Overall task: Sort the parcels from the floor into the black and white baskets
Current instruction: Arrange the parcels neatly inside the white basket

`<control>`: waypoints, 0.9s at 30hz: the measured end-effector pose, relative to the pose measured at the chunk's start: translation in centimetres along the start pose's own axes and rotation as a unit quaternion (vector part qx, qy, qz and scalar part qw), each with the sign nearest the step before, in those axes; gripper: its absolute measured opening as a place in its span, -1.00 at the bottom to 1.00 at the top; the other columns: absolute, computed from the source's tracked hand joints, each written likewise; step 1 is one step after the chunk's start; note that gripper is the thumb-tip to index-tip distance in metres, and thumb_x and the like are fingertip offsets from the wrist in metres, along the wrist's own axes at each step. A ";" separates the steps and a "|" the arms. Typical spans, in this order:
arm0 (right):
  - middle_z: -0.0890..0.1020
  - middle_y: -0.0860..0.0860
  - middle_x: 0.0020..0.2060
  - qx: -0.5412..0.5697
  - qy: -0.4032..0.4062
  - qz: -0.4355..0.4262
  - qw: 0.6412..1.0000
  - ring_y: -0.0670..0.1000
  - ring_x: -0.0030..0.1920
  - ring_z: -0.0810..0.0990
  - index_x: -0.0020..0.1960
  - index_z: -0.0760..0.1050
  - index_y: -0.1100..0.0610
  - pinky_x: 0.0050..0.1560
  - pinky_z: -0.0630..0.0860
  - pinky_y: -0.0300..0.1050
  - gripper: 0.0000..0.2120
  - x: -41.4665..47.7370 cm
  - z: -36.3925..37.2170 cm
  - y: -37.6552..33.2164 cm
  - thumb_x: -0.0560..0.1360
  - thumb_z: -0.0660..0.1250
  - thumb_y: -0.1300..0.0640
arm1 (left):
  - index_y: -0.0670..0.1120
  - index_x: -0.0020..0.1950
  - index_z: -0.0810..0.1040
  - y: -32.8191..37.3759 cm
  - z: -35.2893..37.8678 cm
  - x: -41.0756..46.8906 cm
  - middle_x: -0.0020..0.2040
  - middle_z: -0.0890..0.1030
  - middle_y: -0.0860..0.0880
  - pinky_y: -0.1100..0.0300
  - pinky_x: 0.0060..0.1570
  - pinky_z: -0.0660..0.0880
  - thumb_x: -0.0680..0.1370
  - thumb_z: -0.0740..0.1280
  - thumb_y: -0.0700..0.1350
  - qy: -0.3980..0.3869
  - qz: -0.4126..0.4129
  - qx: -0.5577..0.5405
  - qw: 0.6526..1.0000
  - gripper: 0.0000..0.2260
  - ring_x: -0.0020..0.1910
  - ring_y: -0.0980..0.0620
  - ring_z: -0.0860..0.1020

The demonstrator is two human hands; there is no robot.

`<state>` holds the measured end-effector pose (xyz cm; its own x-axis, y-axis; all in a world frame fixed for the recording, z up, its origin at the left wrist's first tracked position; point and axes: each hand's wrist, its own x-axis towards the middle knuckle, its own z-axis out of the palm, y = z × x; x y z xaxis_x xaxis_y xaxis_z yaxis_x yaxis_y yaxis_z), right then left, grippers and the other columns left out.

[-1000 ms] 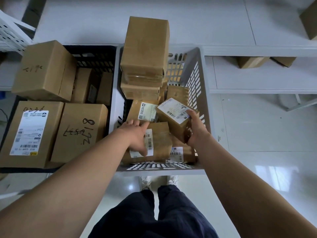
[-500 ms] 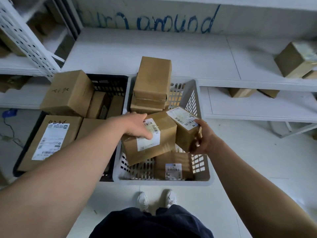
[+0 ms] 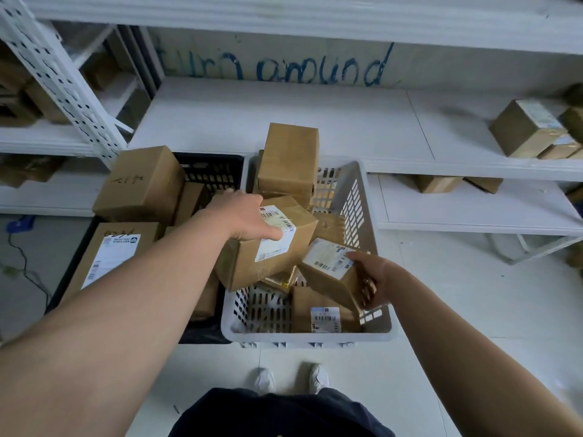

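Both baskets were already heaped. The left hand (image 3: 243, 216) gripped a labelled parcel (image 3: 271, 244) over the white basket (image 3: 375, 326); the right hand (image 3: 375, 282) clutched another (image 3: 331, 272) at its four o'clock. The black basket (image 3: 211, 168) sat at nine o'clock; no parcels showed on the floor (image 3: 473, 310).

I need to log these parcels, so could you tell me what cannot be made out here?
Head view only:
- Label text on the left hand's parcel: too small, partly under the left hand.
- Black basket floor: hidden by boxes and the left forearm.
- Right-edge shelf boxes: blurred, cut off.
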<state>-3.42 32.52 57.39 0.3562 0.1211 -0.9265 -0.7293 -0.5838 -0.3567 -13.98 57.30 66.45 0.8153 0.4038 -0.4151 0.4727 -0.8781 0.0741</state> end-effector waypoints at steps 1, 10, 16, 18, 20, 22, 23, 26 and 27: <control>0.60 0.16 0.02 -0.033 0.006 -0.001 0.999 0.21 0.09 0.57 0.11 0.47 0.16 0.24 0.47 0.20 -0.56 -0.2 0.2 0.3 0.44 0.40 -0.16 | 0.03 0.37 0.37 0.0 0.0 -0.1 0.29 0.45 -0.07 0.06 0.08 0.43 0.26 0.32 0.35 0.002 0.002 0.001 1.000 -0.25 0.27 -0.11 0.35; 0.66 0.13 0.02 -0.152 -0.022 -0.014 0.988 0.13 0.04 0.63 0.17 0.52 0.13 0.20 0.53 0.01 -0.40 0.6 4.0 2.5 0.28 0.51 -0.21 | -0.03 0.48 0.24 0.4 1.1 -0.2 0.35 0.40 -0.09 0.01 0.23 0.40 0.28 0.35 0.34 0.014 0.063 -0.006 0.998 -0.14 0.34 -0.15 0.30; 0.68 0.14 0.00 -0.137 -0.063 -0.010 0.989 0.13 -0.03 0.67 0.19 0.49 0.15 0.04 0.58 -0.03 -0.48 2.5 8.3 3.4 0.40 0.42 -0.18 | -0.02 0.48 0.23 0.3 1.9 0.3 0.34 0.41 -0.06 0.00 0.24 0.40 0.27 0.37 0.33 0.029 0.098 0.008 0.995 -0.12 0.32 -0.11 0.31; 0.68 0.13 -0.06 -0.114 -0.069 -0.012 0.991 0.11 -0.09 0.65 0.15 0.50 0.16 0.04 0.57 -0.03 -0.59 2.6 9.2 3.4 0.50 0.34 -0.14 | -0.02 0.49 0.21 0.1 2.0 0.5 0.37 0.39 -0.06 0.00 0.27 0.38 0.27 0.36 0.35 0.031 0.103 0.006 0.994 -0.11 0.35 -0.11 0.30; 0.64 0.13 -0.11 -0.098 -0.069 -0.011 0.993 0.11 -0.13 0.61 0.04 0.47 0.14 0.09 0.55 0.01 -0.68 3.1 9.7 3.4 0.55 0.28 -0.13 | -0.02 0.49 0.21 0.0 2.1 0.7 0.38 0.39 -0.06 0.01 0.26 0.39 0.28 0.36 0.35 0.028 0.108 0.007 0.994 -0.12 0.35 -0.10 0.30; 0.60 0.13 -0.13 -0.088 -0.068 -0.007 0.994 0.11 -0.16 0.58 -0.04 0.43 0.12 0.13 0.53 0.04 -0.69 3.8 10.1 3.4 0.56 0.24 -0.14 | -0.02 0.47 0.23 -0.2 2.3 1.0 0.37 0.40 -0.06 0.01 0.25 0.39 0.28 0.36 0.34 0.025 0.111 0.009 0.994 -0.13 0.34 -0.10 0.31; 0.59 0.12 -0.13 -0.091 -0.066 -0.007 0.994 0.11 -0.16 0.57 -0.03 0.43 0.12 0.12 0.53 0.04 -0.69 4.2 10.2 3.4 0.56 0.23 -0.15 | -0.03 0.47 0.24 -0.3 2.3 1.1 0.36 0.40 -0.06 0.01 0.24 0.40 0.28 0.36 0.34 0.024 0.112 0.010 0.993 -0.14 0.33 -0.10 0.32; 0.60 0.15 -0.03 -0.090 -0.066 -0.007 0.994 0.15 -0.05 0.60 0.10 0.43 0.14 0.11 0.55 0.09 -0.62 5.0 10.3 3.4 0.51 0.25 -0.16 | -0.03 0.46 0.24 -0.5 2.4 1.5 0.35 0.41 -0.05 0.01 0.24 0.41 0.29 0.37 0.34 0.021 0.116 0.011 0.993 -0.15 0.32 -0.10 0.33; 0.59 0.17 0.02 -0.091 -0.070 -0.002 0.993 0.17 0.00 0.60 0.13 0.42 0.13 0.10 0.55 0.10 -0.59 5.3 10.1 3.4 0.49 0.26 -0.17 | -0.02 0.47 0.23 -0.5 2.5 1.6 0.35 0.40 -0.05 0.02 0.23 0.41 0.29 0.37 0.34 0.021 0.118 0.012 0.993 -0.15 0.32 -0.10 0.33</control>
<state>-9.91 39.31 50.03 0.2646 0.2261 -0.9375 -0.6065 -0.7168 -0.3441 -13.72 57.80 63.49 0.9159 0.1967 -0.3499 0.2594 -0.9552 0.1423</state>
